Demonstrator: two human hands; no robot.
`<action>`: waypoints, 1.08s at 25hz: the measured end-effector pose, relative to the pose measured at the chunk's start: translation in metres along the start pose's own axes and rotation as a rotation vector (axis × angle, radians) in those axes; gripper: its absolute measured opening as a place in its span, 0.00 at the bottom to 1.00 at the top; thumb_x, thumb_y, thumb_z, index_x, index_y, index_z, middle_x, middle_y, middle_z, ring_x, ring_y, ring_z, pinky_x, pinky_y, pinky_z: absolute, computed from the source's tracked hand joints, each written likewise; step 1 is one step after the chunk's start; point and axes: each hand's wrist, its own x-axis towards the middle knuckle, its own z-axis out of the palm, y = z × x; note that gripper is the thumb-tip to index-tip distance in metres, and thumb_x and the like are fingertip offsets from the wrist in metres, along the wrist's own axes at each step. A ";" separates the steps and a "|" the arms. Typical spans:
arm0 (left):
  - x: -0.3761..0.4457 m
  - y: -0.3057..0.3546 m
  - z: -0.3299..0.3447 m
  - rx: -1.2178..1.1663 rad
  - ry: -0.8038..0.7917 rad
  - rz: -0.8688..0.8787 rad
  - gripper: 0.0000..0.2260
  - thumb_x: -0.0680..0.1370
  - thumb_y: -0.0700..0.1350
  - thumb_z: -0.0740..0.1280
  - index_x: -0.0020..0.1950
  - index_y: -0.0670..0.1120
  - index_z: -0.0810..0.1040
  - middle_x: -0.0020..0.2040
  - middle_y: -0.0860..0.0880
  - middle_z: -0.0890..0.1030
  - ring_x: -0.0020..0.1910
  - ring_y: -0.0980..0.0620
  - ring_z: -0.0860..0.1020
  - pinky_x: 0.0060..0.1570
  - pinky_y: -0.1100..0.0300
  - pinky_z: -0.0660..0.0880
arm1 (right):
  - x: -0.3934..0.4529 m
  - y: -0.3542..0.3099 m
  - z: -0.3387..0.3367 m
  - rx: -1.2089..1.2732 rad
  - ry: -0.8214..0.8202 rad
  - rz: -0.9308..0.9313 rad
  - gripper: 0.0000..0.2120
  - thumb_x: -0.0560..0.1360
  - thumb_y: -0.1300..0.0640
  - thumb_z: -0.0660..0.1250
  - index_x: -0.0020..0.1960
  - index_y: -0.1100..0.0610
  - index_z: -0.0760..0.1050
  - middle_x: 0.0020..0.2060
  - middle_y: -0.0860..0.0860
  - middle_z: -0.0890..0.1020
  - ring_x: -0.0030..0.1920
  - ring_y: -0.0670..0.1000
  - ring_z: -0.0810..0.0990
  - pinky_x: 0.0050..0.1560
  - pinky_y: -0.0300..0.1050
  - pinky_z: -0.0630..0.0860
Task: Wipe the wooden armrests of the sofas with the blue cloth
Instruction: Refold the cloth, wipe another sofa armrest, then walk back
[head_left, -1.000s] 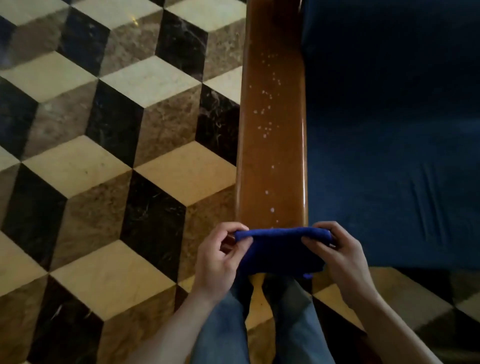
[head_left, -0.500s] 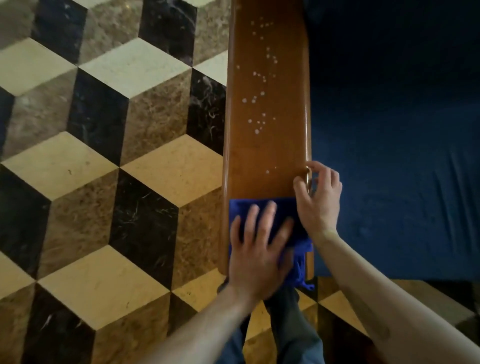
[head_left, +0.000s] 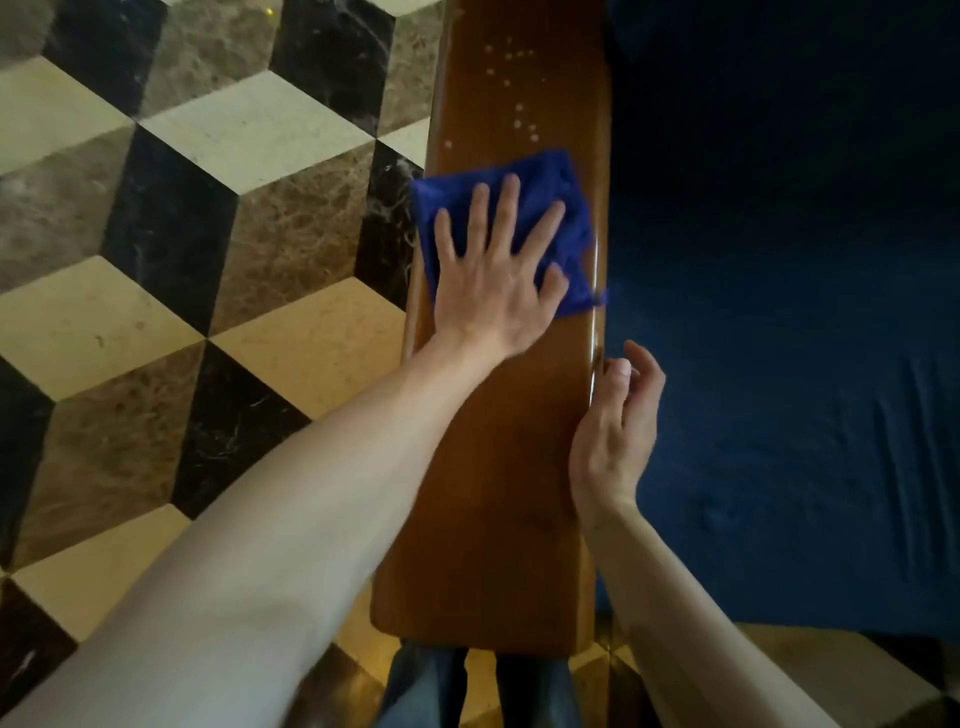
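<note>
Cloth (head_left: 540, 187) had travelled: half a second before, the blue square sat at the near end of the wooden armrest (head_left: 498, 467), and at this moment it lay well up the wood, spanning it almost from the floor-side edge to the cushion-side edge. The left hand (head_left: 493, 275) pressed flat on top of it, fingers straight and spread, nothing curled round the fabric. The right hand (head_left: 615, 415), which earlier had touched the cushion-side edge just beside the cloth, now hung beside that edge nearer the person, its grip loose, fingers lightly bent and holding nothing; whether the thumb touched the wood could not be told. White specks (head_left: 514, 83) lay on the armrest just beyond the cloth's far edge, while the near stretch looked bare of them. That suggested the first forward stroke was under way, with the speckled far part yet to be covered and the other armrests not in view.
</note>
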 end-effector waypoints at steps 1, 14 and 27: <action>-0.036 0.005 0.001 0.019 -0.024 0.100 0.28 0.80 0.59 0.49 0.80 0.58 0.51 0.82 0.46 0.49 0.80 0.42 0.48 0.74 0.33 0.50 | 0.003 0.000 -0.001 0.013 0.009 0.024 0.16 0.82 0.45 0.52 0.68 0.45 0.68 0.55 0.42 0.78 0.56 0.43 0.77 0.60 0.47 0.74; 0.092 -0.006 -0.027 -0.202 -0.009 -0.307 0.25 0.80 0.63 0.46 0.78 0.66 0.47 0.82 0.46 0.41 0.78 0.32 0.42 0.72 0.29 0.48 | 0.015 -0.012 0.009 -0.092 -0.025 0.031 0.21 0.81 0.42 0.50 0.70 0.47 0.66 0.55 0.45 0.75 0.57 0.47 0.72 0.58 0.48 0.70; 0.174 -0.037 -0.036 -0.311 -0.004 -0.234 0.25 0.81 0.60 0.49 0.78 0.64 0.47 0.82 0.46 0.41 0.78 0.33 0.40 0.74 0.32 0.47 | 0.111 -0.106 0.118 -0.509 0.118 -0.171 0.26 0.82 0.42 0.50 0.76 0.51 0.55 0.74 0.54 0.65 0.70 0.58 0.64 0.68 0.60 0.64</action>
